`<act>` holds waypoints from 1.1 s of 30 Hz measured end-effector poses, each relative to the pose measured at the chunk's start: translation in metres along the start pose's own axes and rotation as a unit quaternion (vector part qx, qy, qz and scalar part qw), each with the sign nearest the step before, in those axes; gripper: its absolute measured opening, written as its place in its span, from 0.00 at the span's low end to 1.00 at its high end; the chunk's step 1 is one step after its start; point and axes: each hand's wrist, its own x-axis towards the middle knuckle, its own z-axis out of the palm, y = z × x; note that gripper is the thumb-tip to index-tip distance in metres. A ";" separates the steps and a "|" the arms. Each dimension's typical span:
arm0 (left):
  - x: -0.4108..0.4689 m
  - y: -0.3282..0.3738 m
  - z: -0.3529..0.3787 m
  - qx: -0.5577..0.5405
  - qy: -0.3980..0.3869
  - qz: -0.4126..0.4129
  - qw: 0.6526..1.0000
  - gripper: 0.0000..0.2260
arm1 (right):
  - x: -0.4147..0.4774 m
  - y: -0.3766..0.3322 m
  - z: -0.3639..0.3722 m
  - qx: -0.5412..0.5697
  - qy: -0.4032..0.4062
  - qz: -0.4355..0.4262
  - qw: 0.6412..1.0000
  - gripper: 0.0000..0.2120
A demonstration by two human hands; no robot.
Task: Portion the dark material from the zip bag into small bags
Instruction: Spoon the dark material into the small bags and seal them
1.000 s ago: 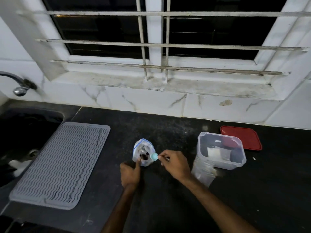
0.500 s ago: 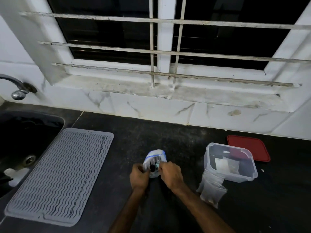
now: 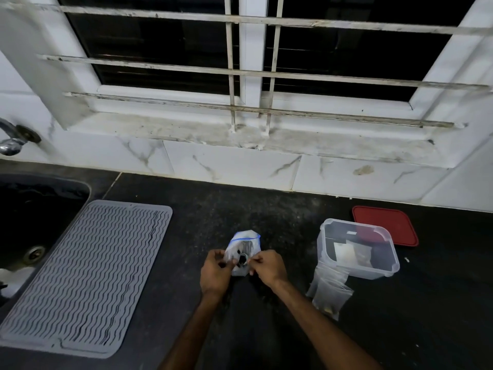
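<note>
Presently the main risk is spillage: the small clear plastic zip bag with a blue seal line [image 3: 244, 249] stands unsupported on the speckled black stone worktop [image 3: 266, 209], and a tug could tip it. The left hand [image 3: 214, 273] and right hand [image 3: 268, 268] each pinch its near edge. Dark material [image 3: 242, 259] shows as a small clump inside; the film looks thin and crumpled.

Fingers [image 3: 231, 262] hide zip bag [image 3: 244, 245] mouth; tap [image 3: 12, 141] & sink [image 3: 32, 209] cut off at left edge
</note>
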 end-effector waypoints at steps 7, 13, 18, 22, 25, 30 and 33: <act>0.001 -0.014 -0.003 -0.013 0.029 -0.047 0.998 0.16 | -0.008 -0.006 -0.007 -0.044 0.044 -0.039 0.997 0.10; -0.003 -0.018 0.006 -0.001 0.030 -0.035 0.999 0.14 | -0.017 -0.016 -0.012 -0.308 0.032 -0.169 0.936 0.11; -0.011 -0.009 0.006 0.032 0.031 -0.022 0.999 0.15 | -0.020 -0.005 -0.011 -0.233 0.072 -0.129 0.961 0.12; -0.016 -0.002 0.004 0.050 0.022 -0.022 0.998 0.15 | -0.022 -0.005 -0.010 -0.230 0.084 -0.145 0.958 0.12; -0.019 0.000 0.003 0.057 0.014 -0.034 0.998 0.16 | -0.018 0.000 -0.006 -0.067 0.081 -0.094 0.990 0.07; -0.021 -0.001 0.000 0.058 0.005 -0.039 0.998 0.18 | -0.015 0.007 -0.009 0.131 0.033 -0.023 0.991 0.06; -0.023 0.002 -0.002 0.024 0.017 -0.039 0.999 0.26 | -0.021 0.003 -0.017 0.170 0.025 -0.038 0.984 0.05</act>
